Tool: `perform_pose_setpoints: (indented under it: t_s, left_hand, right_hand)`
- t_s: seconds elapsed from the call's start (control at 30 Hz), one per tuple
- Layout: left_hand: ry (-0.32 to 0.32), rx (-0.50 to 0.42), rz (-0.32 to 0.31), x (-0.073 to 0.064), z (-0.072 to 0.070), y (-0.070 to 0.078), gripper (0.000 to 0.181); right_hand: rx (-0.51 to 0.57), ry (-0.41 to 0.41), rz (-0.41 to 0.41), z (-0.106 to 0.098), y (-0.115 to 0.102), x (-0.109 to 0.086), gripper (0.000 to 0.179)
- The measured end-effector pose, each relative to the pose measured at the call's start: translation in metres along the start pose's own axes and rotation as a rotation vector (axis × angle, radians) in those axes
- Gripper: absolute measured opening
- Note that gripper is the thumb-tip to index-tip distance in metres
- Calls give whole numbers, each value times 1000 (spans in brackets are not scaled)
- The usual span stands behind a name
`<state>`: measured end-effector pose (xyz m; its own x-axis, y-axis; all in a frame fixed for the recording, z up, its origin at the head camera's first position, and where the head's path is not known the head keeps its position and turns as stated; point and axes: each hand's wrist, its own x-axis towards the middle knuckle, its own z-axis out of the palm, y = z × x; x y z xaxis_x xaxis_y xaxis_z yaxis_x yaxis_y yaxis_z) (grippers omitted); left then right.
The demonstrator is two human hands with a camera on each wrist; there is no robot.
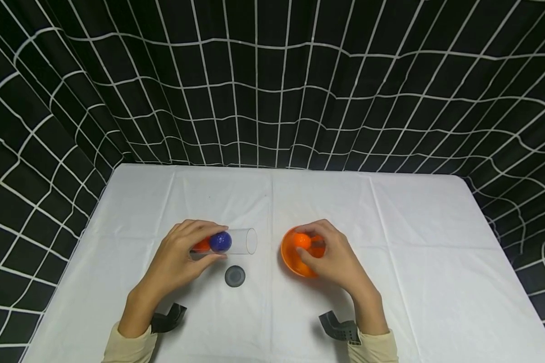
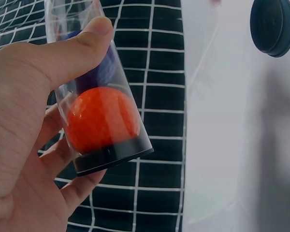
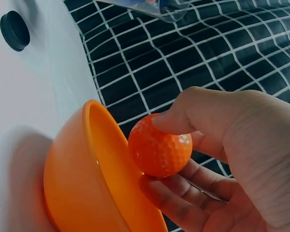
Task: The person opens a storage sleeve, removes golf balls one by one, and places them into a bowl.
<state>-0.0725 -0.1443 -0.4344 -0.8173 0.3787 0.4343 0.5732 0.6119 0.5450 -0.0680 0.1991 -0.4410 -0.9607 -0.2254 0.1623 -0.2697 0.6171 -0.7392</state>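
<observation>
1. Orange and dimpled, a golf ball [image 1: 302, 240] is sitting between the thumb and fingers of the right hand [image 1: 336, 254], which is pinching it.
2. An orange bowl [image 1: 292, 259] is standing just beneath the right hand, its inside partly hidden by the fingers; whether the golf ball is touching it, I cannot tell.
3. The left hand [image 1: 179, 254] is gripping a clear tube [image 1: 242, 242], thumb on one side and fingers on the other, and the tube's uncapped end is pointing towards the right hand.
4. Inside the tube, a red ball [image 2: 104, 121] is resting by the black base [image 2: 113, 157], within the left hand's grasp; a blue ball [image 1: 220, 242] is lying beside it, near the left fingertips.
5. A grey cap [image 1: 234, 276] is lying on the white cloth [image 1: 436, 282] between the hands, just beside the left one.
6. The step in hand seems to be picking the golf ball out of the bowl while the left hand is steadying the tube for filling.
7. If so, the next move is calling for the right hand to lift clear of the rim and cross to the tube's mouth, with the left hand holding that end level or tipped up.
</observation>
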Motion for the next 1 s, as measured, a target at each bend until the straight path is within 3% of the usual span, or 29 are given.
perform_pose_setpoints:
  t_s: [0.7,1.0]
  left_hand:
    - [-4,3,-4,-2,0,0,54]
    - [5,-22,2,0,-2,4,56]
  right_hand:
    - [-65,-50,17,0,0,-4,37]
    - [-61,-2,6,-8,-6,-5,32]
